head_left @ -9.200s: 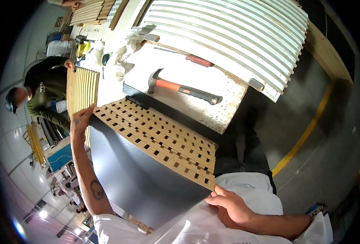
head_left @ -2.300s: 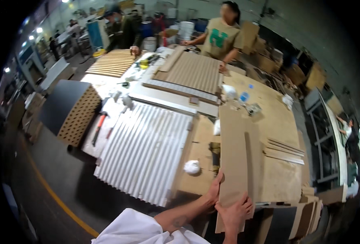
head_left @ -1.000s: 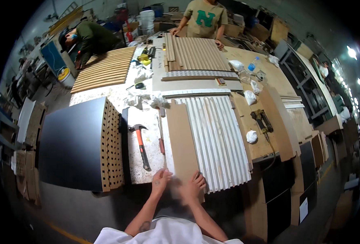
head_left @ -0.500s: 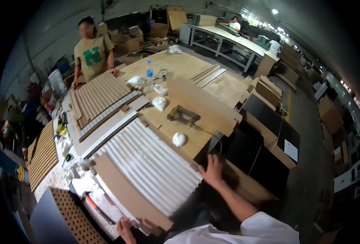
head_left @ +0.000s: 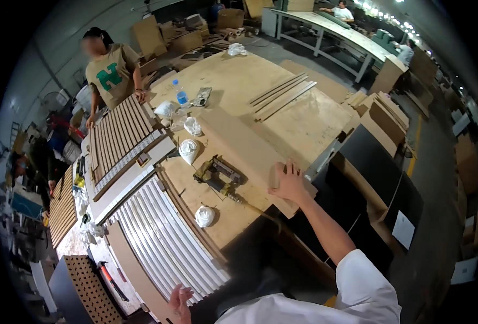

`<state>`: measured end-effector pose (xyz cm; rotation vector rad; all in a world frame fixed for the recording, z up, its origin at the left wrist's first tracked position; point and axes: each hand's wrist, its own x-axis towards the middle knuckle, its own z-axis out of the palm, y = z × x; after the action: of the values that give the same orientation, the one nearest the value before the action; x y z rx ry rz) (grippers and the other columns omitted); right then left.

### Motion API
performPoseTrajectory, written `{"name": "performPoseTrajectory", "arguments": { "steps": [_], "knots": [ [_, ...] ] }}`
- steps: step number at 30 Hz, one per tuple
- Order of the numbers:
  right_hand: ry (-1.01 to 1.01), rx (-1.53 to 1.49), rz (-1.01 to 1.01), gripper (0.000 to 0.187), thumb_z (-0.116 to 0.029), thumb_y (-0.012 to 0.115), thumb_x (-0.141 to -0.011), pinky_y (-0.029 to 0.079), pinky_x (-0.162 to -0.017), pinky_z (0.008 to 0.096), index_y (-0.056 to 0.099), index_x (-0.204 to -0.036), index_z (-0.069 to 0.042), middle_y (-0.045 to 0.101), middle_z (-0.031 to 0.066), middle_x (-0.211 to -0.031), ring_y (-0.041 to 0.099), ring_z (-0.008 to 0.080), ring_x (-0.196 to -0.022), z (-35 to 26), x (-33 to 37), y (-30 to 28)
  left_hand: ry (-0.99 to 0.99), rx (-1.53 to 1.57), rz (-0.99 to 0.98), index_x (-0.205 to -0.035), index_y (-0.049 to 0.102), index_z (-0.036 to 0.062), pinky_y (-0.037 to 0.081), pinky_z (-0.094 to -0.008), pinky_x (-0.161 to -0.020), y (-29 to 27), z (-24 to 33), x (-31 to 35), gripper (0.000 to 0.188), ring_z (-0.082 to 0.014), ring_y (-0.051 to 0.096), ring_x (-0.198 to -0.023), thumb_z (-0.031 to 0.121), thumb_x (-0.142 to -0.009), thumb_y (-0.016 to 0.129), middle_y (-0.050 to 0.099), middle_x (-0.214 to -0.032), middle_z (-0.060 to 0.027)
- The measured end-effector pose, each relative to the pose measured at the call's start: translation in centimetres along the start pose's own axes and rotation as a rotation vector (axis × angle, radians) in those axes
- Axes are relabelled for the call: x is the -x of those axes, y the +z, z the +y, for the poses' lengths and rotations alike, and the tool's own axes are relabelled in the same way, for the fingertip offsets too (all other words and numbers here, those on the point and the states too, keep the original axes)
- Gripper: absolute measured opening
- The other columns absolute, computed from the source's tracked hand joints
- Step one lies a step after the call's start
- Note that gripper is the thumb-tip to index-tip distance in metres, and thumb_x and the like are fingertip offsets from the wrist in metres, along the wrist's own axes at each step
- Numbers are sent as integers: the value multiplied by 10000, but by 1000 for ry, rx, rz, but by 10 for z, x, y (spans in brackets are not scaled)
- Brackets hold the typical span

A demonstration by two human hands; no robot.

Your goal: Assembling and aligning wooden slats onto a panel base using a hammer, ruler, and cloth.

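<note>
Just right of frame centre, the right hand [head_left: 291, 184] lays spread fingers on a long brown board [head_left: 236, 137]; whether they grip, I cannot tell. Lower left of centre, the left hand [head_left: 180, 300], loosely open, nears a white slatted panel [head_left: 160, 229].

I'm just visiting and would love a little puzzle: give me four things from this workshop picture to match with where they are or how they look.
Column one
1. right hand
2. hammer
3. plastic bottle
4. nail gun

Column two
A. clear, with a blue cap
B. dull yellow and black, with a hose attached
C. at the near end of a brown cardboard strip
D. orange-red and black handle, left of the white slatted panel

Right pairs: 1-C, 2-D, 3-A, 4-B
</note>
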<state>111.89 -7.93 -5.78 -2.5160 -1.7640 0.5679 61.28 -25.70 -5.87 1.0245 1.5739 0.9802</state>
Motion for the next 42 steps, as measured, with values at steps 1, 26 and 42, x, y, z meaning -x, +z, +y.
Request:
{"name": "performPoseTrajectory", "arguments": {
  "steps": [1,26,42],
  "knots": [
    [-17,-10,-7,1012,-555,709,-746,152,-1128,620,220,-1504,-96,88,317,-1535,130,487,-1417,2,-2,-5,8,17,-14,-1238,539,-58,539,-303,-713,11,-1,6,495,-183,661,-775,352,-966,588,688,-906,-142],
    [-18,-28,97,1240,-454,856,-594,253,-1037,621,124,-1498,-23,302,357,-1356,298,510,-1278,-12,-6,-13,-12,217,-525,-1268,518,-55,522,-298,-842,314,44,-121,414,-165,641,-885,262,-1002,526,661,-1004,-114],
    [-8,20,218,1304,-479,864,-546,273,-1016,585,110,-1495,-2,387,346,-1272,376,467,-1187,-17,1,-35,-367,1097,-619,-1287,515,61,449,-406,-964,411,99,-160,481,-229,540,-1118,441,-1014,404,580,-1191,-92]
  ]
}}
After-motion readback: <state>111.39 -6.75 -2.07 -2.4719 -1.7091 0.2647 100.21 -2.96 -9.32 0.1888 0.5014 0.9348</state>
